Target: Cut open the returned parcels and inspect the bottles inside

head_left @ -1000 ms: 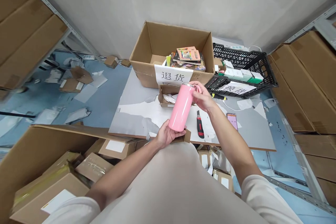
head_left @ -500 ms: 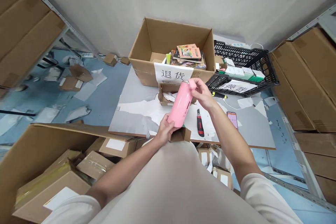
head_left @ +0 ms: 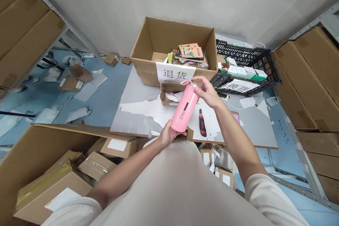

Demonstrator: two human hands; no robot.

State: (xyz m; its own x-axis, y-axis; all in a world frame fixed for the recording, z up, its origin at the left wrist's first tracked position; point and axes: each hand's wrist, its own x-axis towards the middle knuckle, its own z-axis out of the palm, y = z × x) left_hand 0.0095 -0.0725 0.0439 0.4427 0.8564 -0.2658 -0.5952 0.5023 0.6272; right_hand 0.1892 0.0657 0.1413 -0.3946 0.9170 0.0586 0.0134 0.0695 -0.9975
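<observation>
A pink bottle (head_left: 184,110) with dark lettering and a strap loop at its top is held tilted above the table's front edge. My left hand (head_left: 168,134) is closed around its base. At the upper end, my right hand (head_left: 207,92) grips the bottle near the cap, thumb on the near side. Beneath the bottle is a small open carton (head_left: 190,135), mostly hidden. Another shallow open carton (head_left: 166,97) with white wrapping inside lies just behind the bottle. To its right rests a red and black utility knife (head_left: 202,123).
At the back stands a large cardboard box (head_left: 143,66) holding books, with a paper sign. Right of it is a black crate (head_left: 275,72) with small boxes. A phone (head_left: 235,117) lies by my right forearm. A big carton of parcels (head_left: 34,130) flanks the table's left.
The bottle has turned about its length, so its lettering and strap loop now show. My right hand has shifted slightly around its top end; my left hand still supports the base.
</observation>
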